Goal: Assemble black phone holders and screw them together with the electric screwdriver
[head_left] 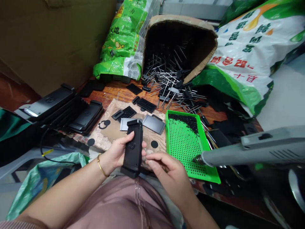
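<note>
My left hand is wrapped round a black plastic clamp holder, held upright above the table's front edge, its round-marked face towards me. Just right of the holder, my right hand has thumb and fingertips pinched together; whatever they hold, if anything, is too small to make out. Behind the holder lie a grey flat plate and a second grey plate, partly covered by it. Further back on the cardboard sheet are a ribbed black part and another slotted black part.
A green perforated tray holds small black screws. Above its right end juts a grey electric screwdriver. Metal rods spill from an open carton. Finished-looking black holders are stacked left. Printed bags stand behind.
</note>
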Demonstrator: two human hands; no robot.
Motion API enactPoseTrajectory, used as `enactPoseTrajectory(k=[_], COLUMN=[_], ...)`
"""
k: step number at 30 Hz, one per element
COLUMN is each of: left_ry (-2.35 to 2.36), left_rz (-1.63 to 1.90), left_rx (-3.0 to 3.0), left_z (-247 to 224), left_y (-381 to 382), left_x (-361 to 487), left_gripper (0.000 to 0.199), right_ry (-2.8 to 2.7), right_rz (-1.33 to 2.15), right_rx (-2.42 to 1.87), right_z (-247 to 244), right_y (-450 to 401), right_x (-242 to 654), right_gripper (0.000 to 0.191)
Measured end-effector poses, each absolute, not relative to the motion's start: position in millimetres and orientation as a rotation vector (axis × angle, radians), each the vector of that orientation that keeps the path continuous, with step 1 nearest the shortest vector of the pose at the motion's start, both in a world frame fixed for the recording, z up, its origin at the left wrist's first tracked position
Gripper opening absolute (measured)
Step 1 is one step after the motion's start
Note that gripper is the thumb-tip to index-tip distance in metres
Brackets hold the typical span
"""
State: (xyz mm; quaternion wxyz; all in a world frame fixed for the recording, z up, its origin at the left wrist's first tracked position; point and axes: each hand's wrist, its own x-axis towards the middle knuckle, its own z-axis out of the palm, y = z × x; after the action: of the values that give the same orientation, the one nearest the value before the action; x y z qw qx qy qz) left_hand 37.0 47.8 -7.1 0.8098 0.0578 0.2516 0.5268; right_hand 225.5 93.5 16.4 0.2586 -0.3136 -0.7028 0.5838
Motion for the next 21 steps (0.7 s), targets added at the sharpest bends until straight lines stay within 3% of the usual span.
enactPoseTrajectory(k=[5,12,21], left_ry=[0.845,0.901,0.427], left_rz=[1.313,1.268,1.053], left_rx=[0.333,0.390,0.071], left_z=[5,4,-10], left_y=[47,45,44], left_x=[53,63,52], left_gripper=[0.023,0.031,0.032], right_ry=[-1.698,-1.816,-2.010], right_rz=[1.494,1.427,1.161], right_rx=[-1.006,-0.950,-0.817], right_z=[10,4,16], right_y=[102,110,102], right_x=[221,220,217], right_gripper=[0.031,0.035,0.036])
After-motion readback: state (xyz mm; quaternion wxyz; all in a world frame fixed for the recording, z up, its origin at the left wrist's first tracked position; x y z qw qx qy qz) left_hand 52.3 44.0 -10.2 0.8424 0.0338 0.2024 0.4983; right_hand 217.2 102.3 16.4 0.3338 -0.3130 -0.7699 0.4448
